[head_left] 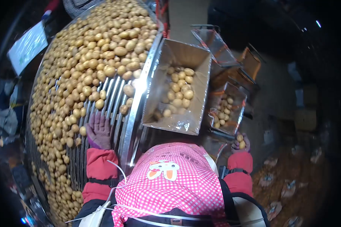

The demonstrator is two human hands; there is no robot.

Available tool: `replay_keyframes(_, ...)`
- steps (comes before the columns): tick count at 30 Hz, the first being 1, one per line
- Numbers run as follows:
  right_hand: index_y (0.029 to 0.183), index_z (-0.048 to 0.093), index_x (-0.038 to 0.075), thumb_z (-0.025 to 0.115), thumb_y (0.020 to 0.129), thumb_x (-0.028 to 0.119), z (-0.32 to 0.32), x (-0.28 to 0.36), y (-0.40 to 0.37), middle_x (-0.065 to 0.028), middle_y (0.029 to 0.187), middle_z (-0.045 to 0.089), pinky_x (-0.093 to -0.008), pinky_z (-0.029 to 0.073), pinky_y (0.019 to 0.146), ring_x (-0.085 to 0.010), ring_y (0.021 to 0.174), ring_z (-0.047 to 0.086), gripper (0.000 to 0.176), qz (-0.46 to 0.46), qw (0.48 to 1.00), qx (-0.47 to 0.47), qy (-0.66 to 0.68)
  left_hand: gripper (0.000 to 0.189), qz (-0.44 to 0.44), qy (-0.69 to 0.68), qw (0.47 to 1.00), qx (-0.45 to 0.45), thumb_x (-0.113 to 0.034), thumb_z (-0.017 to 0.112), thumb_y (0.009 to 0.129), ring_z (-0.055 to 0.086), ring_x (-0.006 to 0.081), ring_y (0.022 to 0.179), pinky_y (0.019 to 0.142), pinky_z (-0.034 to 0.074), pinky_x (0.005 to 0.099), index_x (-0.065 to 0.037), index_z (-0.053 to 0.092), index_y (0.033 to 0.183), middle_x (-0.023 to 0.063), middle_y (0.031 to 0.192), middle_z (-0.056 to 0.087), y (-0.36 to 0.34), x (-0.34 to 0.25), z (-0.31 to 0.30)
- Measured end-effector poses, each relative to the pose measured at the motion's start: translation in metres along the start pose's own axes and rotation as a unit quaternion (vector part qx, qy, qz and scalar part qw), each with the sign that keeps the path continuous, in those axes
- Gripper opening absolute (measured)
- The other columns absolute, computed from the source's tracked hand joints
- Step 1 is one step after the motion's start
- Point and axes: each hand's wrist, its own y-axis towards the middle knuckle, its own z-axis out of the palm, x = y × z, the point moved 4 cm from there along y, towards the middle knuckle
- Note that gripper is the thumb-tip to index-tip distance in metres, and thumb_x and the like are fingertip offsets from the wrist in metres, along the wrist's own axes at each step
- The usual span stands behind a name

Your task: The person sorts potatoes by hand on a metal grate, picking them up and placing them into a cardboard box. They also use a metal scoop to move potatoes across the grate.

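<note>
Head view: left grip (99,130) lies flat, open, on the roller worktop (115,89) beside heaped potatoes (98,49); right grip (245,143) curls around small potatoes (240,138) below a carton (225,109); dim room.

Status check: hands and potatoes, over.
Left hand open, flat on rollers beside potato pile. Right hand shut on small potatoes by side crate. Cardboard box part-filled, unobstructed.

Strong fisheye bends everything toward black corners. Bright light falls on the potatoes (98,49) beyond the left hand (98,130); glare burns the metal rail (140,85) just right of it. Around the right hand (240,143) it is dim and soft
</note>
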Motion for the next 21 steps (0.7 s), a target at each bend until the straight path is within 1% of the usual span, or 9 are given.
replay_keyframes(3, 0.120, 0.054, 0.010, 0.058, 0.093, 0.030, -0.117, -0.025, -0.058, -0.0109, 0.110, 0.063, -0.0321, 0.044, 0.059, -0.0213, 0.073, 0.056, 0.034, -0.130, 0.923, -0.201, -0.302, 0.058, -0.008, 0.029, 0.999, -0.039, -0.049, 0.040, 0.101, 0.047, 0.0268, 0.127, 0.110, 0.040, 0.0445, -0.007, 0.042, 0.140, 0.0131, 0.141, 0.047, -0.001, 0.008, -0.004)
replay_keyframes(5, 0.129, 0.052, 0.009, 0.060, 0.091, 0.028, -0.135, -0.048, -0.104, -0.0128, 0.113, 0.064, -0.0386, 0.050, 0.070, -0.0264, 0.086, 0.061, 0.043, -0.268, 0.521, -0.377, -0.717, 0.056, -0.012, 0.072, 0.996, -0.058, -0.046, 0.044, 0.100, 0.047, 0.0281, 0.127, 0.108, 0.042, 0.0445, -0.008, 0.041, 0.141, 0.0131, 0.141, 0.047, -0.005, 0.007, -0.002)
replay_keyframes(6, 0.134, 0.051, 0.008, 0.062, 0.090, 0.027, -0.132, -0.054, -0.109, -0.0138, 0.115, 0.064, -0.0419, 0.053, 0.076, -0.0290, 0.092, 0.064, 0.049, -0.316, 0.446, -0.405, -0.733, 0.056, -0.006, 0.087, 0.996, -0.036, -0.045, 0.045, 0.100, 0.048, 0.0284, 0.126, 0.108, 0.042, 0.0442, -0.007, 0.041, 0.141, 0.0134, 0.141, 0.048, -0.007, 0.009, 0.001)
replay_keyframes(9, 0.137, 0.048, 0.008, 0.061, 0.091, 0.023, -0.164, -0.022, -0.025, -0.0156, 0.117, 0.061, -0.0380, 0.051, 0.085, -0.0259, 0.097, 0.063, 0.051, -0.310, 0.689, -0.301, -0.582, 0.058, 0.044, 0.136, 0.990, -0.012, -0.041, 0.051, 0.097, 0.050, 0.0284, 0.123, 0.107, 0.041, 0.0422, -0.005, 0.040, 0.141, 0.0142, 0.139, 0.048, -0.018, 0.000, -0.010)
replay_keyframes(14, 0.130, 0.054, 0.006, 0.059, 0.091, 0.011, 0.224, -0.061, 0.041, -0.0116, 0.115, 0.059, -0.0305, 0.049, 0.088, -0.0162, 0.098, 0.058, 0.039, -0.279, 0.834, 0.014, -0.476, 0.071, 0.177, 0.286, 0.938, -0.080, -0.029, 0.065, 0.088, 0.051, 0.0282, 0.123, 0.107, 0.038, 0.0379, 0.001, 0.033, 0.144, 0.0160, 0.140, 0.044, -0.012, -0.050, -0.101)
replay_keyframes(16, 0.128, 0.056, 0.007, 0.064, 0.088, 0.013, 0.311, -0.120, 0.074, -0.0095, 0.120, 0.060, -0.0317, 0.046, 0.095, -0.0201, 0.107, 0.058, 0.042, -0.368, 0.635, 0.216, -0.644, 0.068, 0.260, 0.181, 0.948, -0.028, -0.006, 0.064, 0.085, 0.046, 0.0270, 0.130, 0.109, 0.036, 0.0351, 0.001, 0.034, 0.145, 0.0185, 0.144, 0.040, -0.038, -0.079, -0.126)
replay_keyframes(17, 0.128, 0.058, 0.008, 0.068, 0.085, 0.015, 0.372, -0.163, 0.049, -0.0108, 0.123, 0.060, -0.0329, 0.045, 0.098, -0.0216, 0.114, 0.057, 0.044, -0.267, 0.640, 0.238, -0.680, 0.068, 0.285, 0.208, 0.932, -0.084, -0.002, 0.063, 0.084, 0.043, 0.0278, 0.133, 0.109, 0.035, 0.0360, 0.001, 0.033, 0.145, 0.0179, 0.145, 0.040, -0.056, -0.092, -0.139)
replay_keyframes(19, 0.127, 0.060, 0.014, 0.071, 0.082, 0.020, 0.427, -0.243, 0.054, -0.0154, 0.130, 0.058, -0.0407, 0.044, 0.100, -0.0318, 0.121, 0.055, 0.046, -0.373, 0.484, 0.451, -0.651, 0.069, 0.320, 0.310, 0.876, -0.185, 0.002, 0.062, 0.084, 0.039, 0.0284, 0.136, 0.111, 0.034, 0.0376, 0.000, 0.032, 0.146, 0.0166, 0.147, 0.039, -0.089, -0.118, -0.165)
replay_keyframes(21, 0.125, 0.059, 0.017, 0.070, 0.079, 0.023, 0.472, -0.305, 0.063, -0.0174, 0.131, 0.056, -0.0433, 0.046, 0.098, -0.0363, 0.116, 0.056, 0.047, -0.377, 0.332, 0.451, -0.738, 0.069, 0.303, 0.490, 0.779, -0.247, 0.001, 0.062, 0.086, 0.038, 0.0275, 0.136, 0.111, 0.033, 0.0385, -0.001, 0.031, 0.147, 0.0168, 0.147, 0.039, -0.122, -0.147, -0.182)
